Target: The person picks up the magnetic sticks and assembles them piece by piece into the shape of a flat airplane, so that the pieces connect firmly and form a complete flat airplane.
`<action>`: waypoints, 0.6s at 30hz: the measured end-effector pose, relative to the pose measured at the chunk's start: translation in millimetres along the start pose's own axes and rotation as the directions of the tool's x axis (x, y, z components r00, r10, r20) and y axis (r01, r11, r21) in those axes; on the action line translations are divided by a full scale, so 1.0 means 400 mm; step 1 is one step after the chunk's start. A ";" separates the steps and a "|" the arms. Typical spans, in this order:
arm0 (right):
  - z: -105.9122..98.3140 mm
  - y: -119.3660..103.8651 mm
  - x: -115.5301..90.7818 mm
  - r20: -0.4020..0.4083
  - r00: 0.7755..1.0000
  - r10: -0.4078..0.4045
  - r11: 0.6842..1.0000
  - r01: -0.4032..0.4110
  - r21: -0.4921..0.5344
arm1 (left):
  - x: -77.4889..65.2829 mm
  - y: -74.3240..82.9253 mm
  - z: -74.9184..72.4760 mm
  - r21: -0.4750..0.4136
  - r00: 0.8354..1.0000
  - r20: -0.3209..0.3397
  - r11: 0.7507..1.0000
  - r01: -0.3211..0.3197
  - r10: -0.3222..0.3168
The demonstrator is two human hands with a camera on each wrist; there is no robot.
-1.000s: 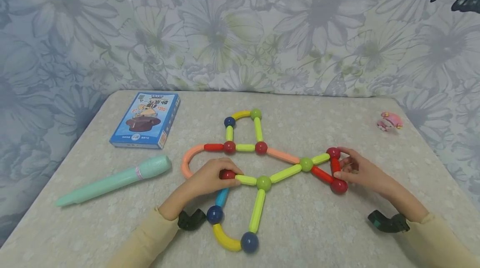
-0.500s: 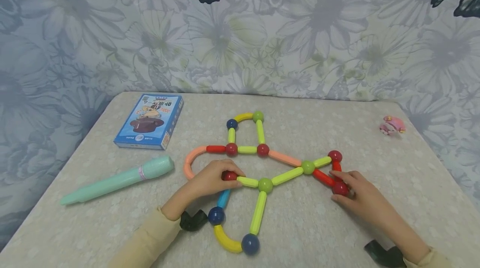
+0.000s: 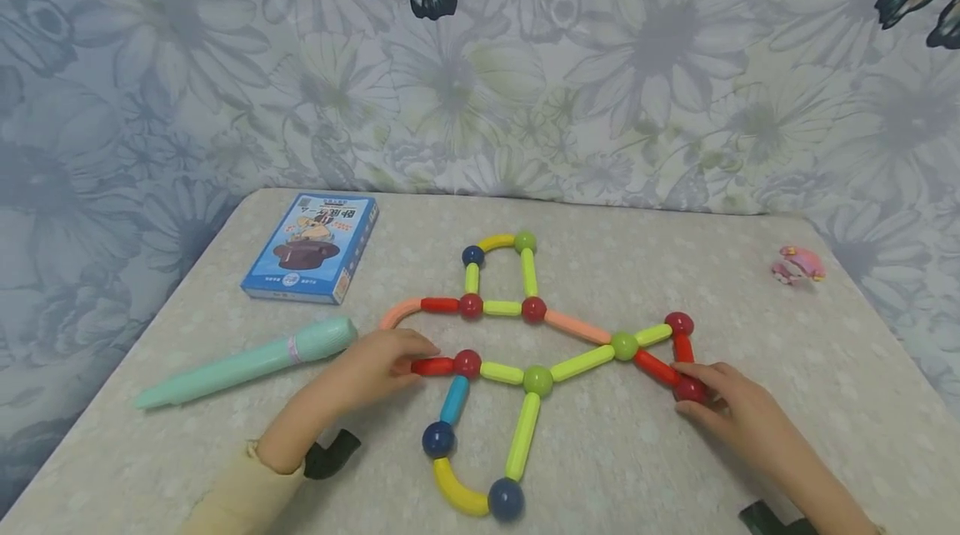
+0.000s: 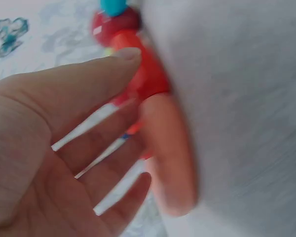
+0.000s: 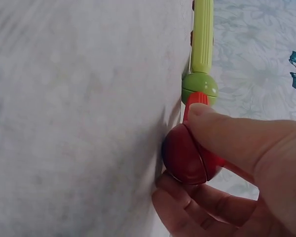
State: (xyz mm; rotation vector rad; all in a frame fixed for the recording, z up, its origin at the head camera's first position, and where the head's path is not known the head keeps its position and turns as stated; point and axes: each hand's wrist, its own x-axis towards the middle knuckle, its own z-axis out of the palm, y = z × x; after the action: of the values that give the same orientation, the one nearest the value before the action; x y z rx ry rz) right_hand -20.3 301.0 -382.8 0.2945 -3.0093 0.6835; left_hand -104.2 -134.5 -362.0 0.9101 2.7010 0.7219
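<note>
A flat figure of magnetic balls (image 3: 537, 381) and magnetic rods (image 3: 581, 363) lies on the table in looped outline. My left hand (image 3: 375, 364) pinches a short red rod (image 3: 435, 367) beside a red ball (image 3: 467, 363); in the left wrist view the thumb lies over that rod, fingers behind it. An orange curved rod (image 4: 167, 153) continues from its end, partly hidden by the hand in the head view. My right hand (image 3: 738, 406) holds the lower red ball (image 5: 185, 155) of the right-hand triangle between thumb and fingers, the thumb reaching onto the adjoining red rod (image 3: 656, 368).
A blue box (image 3: 311, 247) lies at the back left, with a mint-green pen-shaped object (image 3: 247, 364) in front of it. At the far right sits a small pink trinket (image 3: 799, 265). Flowered fabric (image 3: 600, 102) covers the wall behind the table (image 3: 600, 460).
My left hand has slid left from the red ball onto the red rod. The right hand has come down from the triangle's upper red ball and side to its lower ball. The view has shifted slightly.
</note>
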 end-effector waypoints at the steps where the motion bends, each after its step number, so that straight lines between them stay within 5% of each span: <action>1: -0.001 0.000 0.000 0.005 1.000 0.007 1.000 -0.007 0.002 | 0.000 0.000 0.006 0.026 1.000 -0.010 1.000 -0.012 0.013; 5: -0.001 0.001 0.003 0.012 1.000 0.015 1.000 -0.015 0.002 | 0.005 0.002 0.025 0.061 0.998 -0.057 0.998 -0.026 0.030; 18: -0.015 0.023 0.071 0.025 1.000 -0.014 0.999 0.015 -0.043 | 0.037 0.010 0.034 0.036 0.991 -0.106 0.995 0.088 -0.084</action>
State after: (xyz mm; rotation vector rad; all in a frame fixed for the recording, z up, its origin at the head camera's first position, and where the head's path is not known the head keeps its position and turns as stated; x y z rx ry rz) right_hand -49.9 306.7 -378.9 0.3246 -3.0376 0.6179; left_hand -109.6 -117.5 -372.1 0.7794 2.8363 0.7187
